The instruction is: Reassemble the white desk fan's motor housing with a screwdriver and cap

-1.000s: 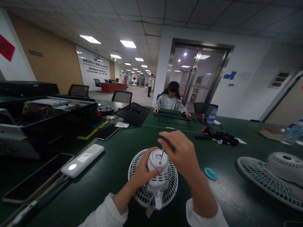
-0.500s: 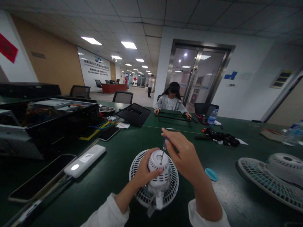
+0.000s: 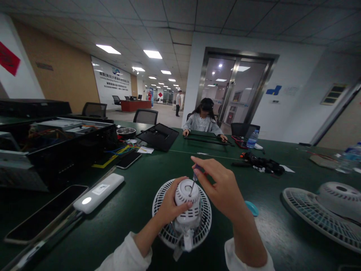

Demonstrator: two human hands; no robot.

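Observation:
A small white fan (image 3: 187, 215) lies grille-down on the green table, its rounded motor housing facing up. Wrapped round the left side of that housing is my left hand (image 3: 172, 203), thumb across the front and fingers over the far side. My right hand (image 3: 218, 184) grips the handle of a screwdriver (image 3: 193, 185) between thumb and fingers. The screwdriver leans slightly, with its tip at a screw hole on top of the housing. To the right of my right wrist is a turquoise round cap (image 3: 252, 208), partly hidden by the wrist.
On the left are an opened computer case (image 3: 62, 146), a white power strip (image 3: 98, 194) and phones (image 3: 46, 212). A second fan (image 3: 324, 214) lies at right. Across the table, a person (image 3: 203, 118) holds a black frame (image 3: 207, 141). Black cables (image 3: 262, 163) and a water bottle (image 3: 252, 139) lie beyond.
The whole view has shifted slightly. My right hand has turned a little about the screwdriver handle, and its index finger sits slightly lower. My left hand keeps its hold on the fan.

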